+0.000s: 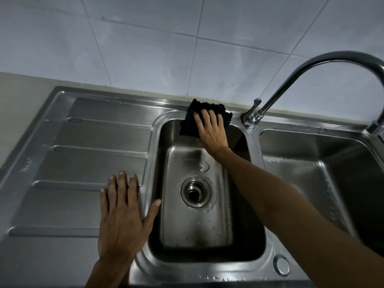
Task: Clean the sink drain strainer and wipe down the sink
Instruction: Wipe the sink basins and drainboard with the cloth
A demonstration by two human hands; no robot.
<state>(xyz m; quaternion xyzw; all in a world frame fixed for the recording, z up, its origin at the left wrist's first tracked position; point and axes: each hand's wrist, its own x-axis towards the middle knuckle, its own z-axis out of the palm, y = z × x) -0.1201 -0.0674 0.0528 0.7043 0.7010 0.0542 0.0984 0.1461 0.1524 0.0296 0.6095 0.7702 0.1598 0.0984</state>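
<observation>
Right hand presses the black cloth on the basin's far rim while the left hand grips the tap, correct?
No. The head view shows the left hand flat on the drainboard, far from the tap. The right hand does press the cloth on the far rim.

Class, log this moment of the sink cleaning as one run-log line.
phase: wiping | right hand: presses black cloth over basin back rim | left hand: flat on drainboard | drain: uncovered

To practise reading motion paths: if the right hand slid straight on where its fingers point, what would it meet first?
Probably the tiled wall, just past the sink rim, where the right hand presses the black cloth.
</observation>
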